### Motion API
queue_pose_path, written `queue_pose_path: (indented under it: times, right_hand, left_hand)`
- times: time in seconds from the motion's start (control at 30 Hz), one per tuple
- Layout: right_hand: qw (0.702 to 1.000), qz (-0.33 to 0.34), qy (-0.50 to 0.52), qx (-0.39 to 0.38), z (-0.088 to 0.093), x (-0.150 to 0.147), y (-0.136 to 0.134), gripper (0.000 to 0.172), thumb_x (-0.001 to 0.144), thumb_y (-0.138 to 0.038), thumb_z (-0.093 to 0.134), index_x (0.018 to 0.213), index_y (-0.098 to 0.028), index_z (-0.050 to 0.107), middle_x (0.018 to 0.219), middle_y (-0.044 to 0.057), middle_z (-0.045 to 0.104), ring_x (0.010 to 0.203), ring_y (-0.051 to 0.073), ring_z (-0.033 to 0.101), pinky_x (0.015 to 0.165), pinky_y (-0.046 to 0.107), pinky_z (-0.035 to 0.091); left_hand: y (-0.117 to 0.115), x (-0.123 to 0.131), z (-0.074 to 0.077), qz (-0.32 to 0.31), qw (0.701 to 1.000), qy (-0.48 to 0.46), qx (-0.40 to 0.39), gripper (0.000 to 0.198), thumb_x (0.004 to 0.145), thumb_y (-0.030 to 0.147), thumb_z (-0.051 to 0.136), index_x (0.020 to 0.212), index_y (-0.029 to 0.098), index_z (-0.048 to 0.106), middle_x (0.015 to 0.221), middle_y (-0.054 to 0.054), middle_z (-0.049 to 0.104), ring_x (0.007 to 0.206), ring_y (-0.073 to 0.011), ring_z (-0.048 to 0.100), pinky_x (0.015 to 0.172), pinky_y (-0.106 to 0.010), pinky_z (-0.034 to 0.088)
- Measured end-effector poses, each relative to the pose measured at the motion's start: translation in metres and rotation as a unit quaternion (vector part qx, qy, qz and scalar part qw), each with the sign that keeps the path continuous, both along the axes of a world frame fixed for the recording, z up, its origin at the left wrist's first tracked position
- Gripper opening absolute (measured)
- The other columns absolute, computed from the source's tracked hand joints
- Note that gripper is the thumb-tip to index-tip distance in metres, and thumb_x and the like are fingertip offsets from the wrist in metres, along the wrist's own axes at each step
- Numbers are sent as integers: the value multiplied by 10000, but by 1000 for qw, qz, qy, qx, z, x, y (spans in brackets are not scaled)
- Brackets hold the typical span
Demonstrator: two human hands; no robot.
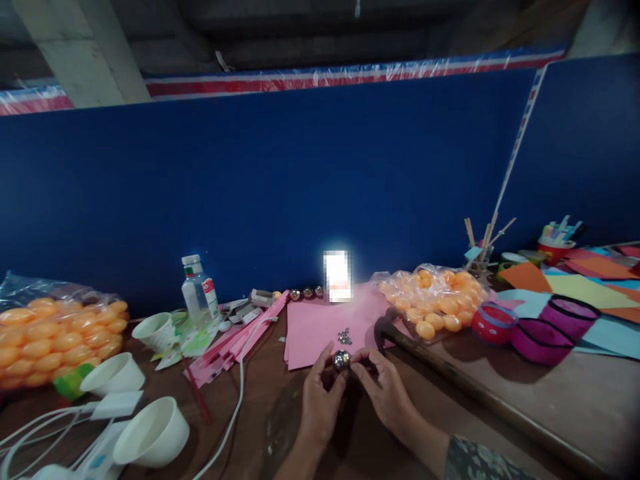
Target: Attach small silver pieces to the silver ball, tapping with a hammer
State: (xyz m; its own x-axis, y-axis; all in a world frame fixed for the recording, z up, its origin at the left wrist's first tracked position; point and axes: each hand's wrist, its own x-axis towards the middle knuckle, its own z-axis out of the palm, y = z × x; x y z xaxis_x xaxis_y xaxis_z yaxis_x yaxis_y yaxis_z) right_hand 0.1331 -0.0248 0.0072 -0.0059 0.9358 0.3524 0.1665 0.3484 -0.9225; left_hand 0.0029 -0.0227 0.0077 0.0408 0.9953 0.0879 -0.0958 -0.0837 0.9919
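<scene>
A shiny silver ball sits between the thumb and fingers of my left hand, over the table's front middle. From the other side my right hand comes up to the ball, its thumb and fingertips pinched together at the ball's right edge. Whatever lies between those right fingertips is too small to make out. Just beyond the ball, a small pile of metal pieces rests on pink paper sheets. Several more silver balls line the paper's back edge.
A hammer lies diagonally at my right. Bags of orange balls stand on both sides. White cups, a bottle and a white cable are leftward. Purple fabric cups sit rightward. A blue partition rises behind.
</scene>
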Motion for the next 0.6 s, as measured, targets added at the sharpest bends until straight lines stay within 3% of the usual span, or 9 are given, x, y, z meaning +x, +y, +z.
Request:
queue_pose_path:
  times: [0.2, 0.6]
  right_hand:
    - [1000, 8, -7, -8, 5, 0, -1, 88, 816, -239, 490, 793, -170, 539, 730, 17, 578, 674, 141, 536, 631, 214, 428]
    - [1000, 7, -16, -7, 1, 0, -1, 106, 828, -260, 476, 814, -171, 531, 749, 16, 569, 695, 142, 533, 650, 222, 423]
  left_hand:
    - [3, 0, -5, 20, 1000, 23, 8, 478, 647, 160, 607, 1120, 149, 539, 1062, -87, 633, 1007, -221, 568, 893, -340, 433]
    - [2, 3, -3, 6, 1000, 3, 6, 505, 650, 158, 607, 1146, 159, 511, 1034, -78, 641, 931, -203, 599, 845, -327, 460]
